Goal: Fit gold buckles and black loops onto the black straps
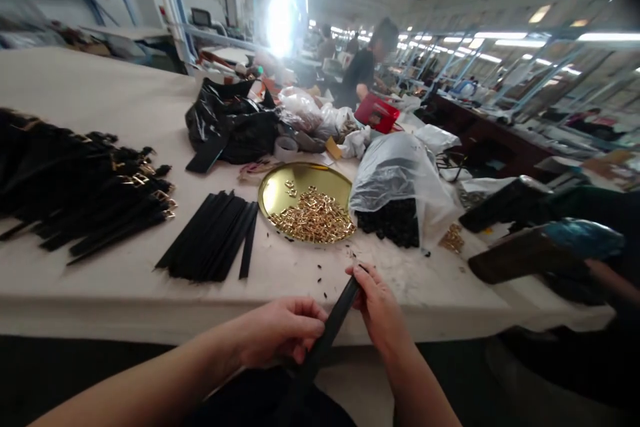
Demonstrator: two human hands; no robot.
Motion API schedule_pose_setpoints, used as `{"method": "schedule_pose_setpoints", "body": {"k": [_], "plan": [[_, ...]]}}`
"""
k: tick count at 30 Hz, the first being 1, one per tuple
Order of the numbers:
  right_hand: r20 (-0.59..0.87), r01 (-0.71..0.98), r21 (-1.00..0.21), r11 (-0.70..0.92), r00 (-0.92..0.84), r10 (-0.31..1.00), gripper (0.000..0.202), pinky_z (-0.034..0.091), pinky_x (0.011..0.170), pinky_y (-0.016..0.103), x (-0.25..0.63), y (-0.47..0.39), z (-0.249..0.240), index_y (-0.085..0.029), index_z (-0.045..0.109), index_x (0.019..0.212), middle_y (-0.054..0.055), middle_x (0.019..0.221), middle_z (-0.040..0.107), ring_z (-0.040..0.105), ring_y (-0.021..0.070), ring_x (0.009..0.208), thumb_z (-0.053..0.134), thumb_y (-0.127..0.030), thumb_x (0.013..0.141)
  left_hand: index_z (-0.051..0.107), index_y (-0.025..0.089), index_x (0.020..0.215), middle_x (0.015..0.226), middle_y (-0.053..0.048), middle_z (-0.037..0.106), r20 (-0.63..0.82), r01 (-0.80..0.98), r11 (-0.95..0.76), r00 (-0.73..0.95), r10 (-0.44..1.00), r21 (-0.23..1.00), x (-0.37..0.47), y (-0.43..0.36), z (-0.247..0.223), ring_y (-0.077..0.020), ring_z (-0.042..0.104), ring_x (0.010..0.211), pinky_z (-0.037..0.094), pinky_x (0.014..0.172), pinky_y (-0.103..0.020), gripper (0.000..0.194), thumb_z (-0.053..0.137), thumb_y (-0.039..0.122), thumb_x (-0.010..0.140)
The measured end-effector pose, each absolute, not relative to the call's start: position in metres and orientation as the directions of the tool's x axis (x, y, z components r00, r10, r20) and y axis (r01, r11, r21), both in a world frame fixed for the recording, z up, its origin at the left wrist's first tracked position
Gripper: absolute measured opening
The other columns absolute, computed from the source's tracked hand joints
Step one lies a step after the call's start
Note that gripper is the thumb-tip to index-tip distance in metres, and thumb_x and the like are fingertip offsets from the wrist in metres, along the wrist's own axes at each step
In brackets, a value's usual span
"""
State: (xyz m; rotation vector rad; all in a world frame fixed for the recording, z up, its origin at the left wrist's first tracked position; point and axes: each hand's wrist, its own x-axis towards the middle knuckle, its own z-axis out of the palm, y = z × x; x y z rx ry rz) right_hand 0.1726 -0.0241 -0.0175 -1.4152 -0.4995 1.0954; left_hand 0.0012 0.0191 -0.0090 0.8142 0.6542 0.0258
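A long black strap (330, 332) runs slantwise between my hands, over the table's front edge. My right hand (376, 303) pinches its upper end between thumb and fingers. Lower down, my left hand (287, 330) is closed on the strap's side, thumb against it. Beyond them lies a round gold tray (273, 185) with a heap of small gold buckles (320, 217). Left of the tray is a bundle of flat black straps (205, 237), one strap (248, 240) slightly apart. Tiny black bits are scattered on the cloth near my right hand.
A large pile of black straps with gold hardware (90, 180) covers the left. A clear plastic bag (387, 167) of black pieces stands right of the tray. Behind are a black plastic bag (235, 123) and a tape roll (286, 147). Someone's covered sleeve (583, 238) reaches in from the right.
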Motion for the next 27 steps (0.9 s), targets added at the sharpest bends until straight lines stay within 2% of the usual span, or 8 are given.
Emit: {"method": "schedule_pose_setpoints", "body": {"k": [6,8,11,14,17,20,23,27], "plan": [[-0.426,-0.357,-0.89,-0.284,0.424,0.799,0.033,0.029,0.041,0.02,0.188,-0.024,-0.036,-0.018,0.063,0.078,-0.006,0.048,0.041,0.035,0.0078,0.042,0.051,-0.048,0.075,0.053,0.016,0.079,0.051,0.007,0.045,-0.524,0.244,0.705,0.826,0.208,0.666,0.031,0.026,-0.019,-0.0051,0.037,0.04,0.027,0.042,-0.018,0.025,0.064,0.033,0.064],[-0.42,-0.328,-0.896,-0.3,0.402,0.813,0.033,0.03,0.041,0.021,0.188,-0.021,-0.035,-0.018,0.062,0.08,-0.006,0.049,0.042,0.036,0.0084,0.043,0.049,-0.048,0.076,0.054,0.016,0.079,0.053,0.007,0.042,-0.533,0.257,0.669,0.81,0.244,0.698,0.039,0.029,-0.017,-0.0059,0.036,0.044,0.027,0.044,-0.018,0.021,0.06,0.032,0.066],[-0.359,-0.144,-0.933,-0.329,0.348,0.866,0.035,0.032,0.045,0.021,0.187,-0.023,-0.027,-0.018,0.062,0.085,-0.005,0.051,0.043,0.039,0.0095,0.047,0.048,-0.049,0.078,0.055,0.016,0.077,0.059,0.007,0.041,-0.504,0.257,0.56,0.791,0.346,0.788,0.045,0.034,-0.014,-0.0072,0.036,0.054,0.028,0.051,-0.019,0.016,0.057,0.029,0.068],[-0.319,0.053,-0.939,-0.34,0.24,0.917,0.04,0.037,0.05,0.023,0.196,-0.027,-0.024,-0.016,0.062,0.089,-0.002,0.056,0.049,0.046,0.012,0.053,0.046,-0.051,0.079,0.053,0.016,0.078,0.06,0.007,0.041,-0.487,0.277,0.499,0.797,0.358,0.821,0.044,0.043,-0.013,-0.0078,0.034,0.054,0.027,0.051,-0.02,0.019,0.054,0.035,0.073],[-0.205,0.244,-0.923,-0.299,0.346,0.916,0.041,0.041,0.057,0.027,0.228,-0.02,-0.029,-0.017,0.061,0.094,0.002,0.066,0.056,0.051,0.0157,0.061,0.041,-0.05,0.082,0.048,0.018,0.078,0.058,0.007,0.044,-0.539,0.283,0.55,0.749,0.385,0.786,0.041,0.056,-0.015,-0.0081,0.038,0.051,0.029,0.048,-0.02,0.026,0.051,0.044,0.075],[0.066,0.539,-0.785,-0.304,0.562,0.825,0.029,0.04,0.066,0.031,0.274,0.002,-0.041,-0.018,0.059,0.088,0.005,0.075,0.058,0.052,0.0194,0.069,0.047,-0.043,0.079,0.046,0.017,0.078,0.068,0.004,0.051,-0.555,0.188,0.632,0.698,0.452,0.752,0.04,0.068,-0.024,-0.0064,0.042,0.05,0.03,0.045,-0.018,0.031,0.054,0.047,0.073],[0.171,0.617,-0.723,-0.312,0.598,0.783,0.018,0.036,0.072,0.034,0.308,0.031,-0.053,-0.019,0.059,0.081,0.005,0.08,0.056,0.05,0.0214,0.075,0.054,-0.035,0.073,0.047,0.016,0.079,0.07,0.004,0.051,-0.571,0.143,0.68,0.679,0.461,0.719,0.04,0.073,-0.038,-0.0033,0.038,0.045,0.025,0.04,-0.016,0.032,0.057,0.046,0.071],[0.172,0.603,-0.741,-0.295,0.595,0.785,0.004,0.034,0.072,0.033,0.316,0.055,-0.062,-0.021,0.058,0.068,0.002,0.072,0.052,0.049,0.0196,0.071,0.061,-0.024,0.066,0.047,0.016,0.078,0.064,0.005,0.048,-0.553,0.114,0.68,0.684,0.475,0.724,0.038,0.073,-0.052,-0.0024,0.035,0.042,0.024,0.039,-0.015,0.032,0.056,0.046,0.072]]}}
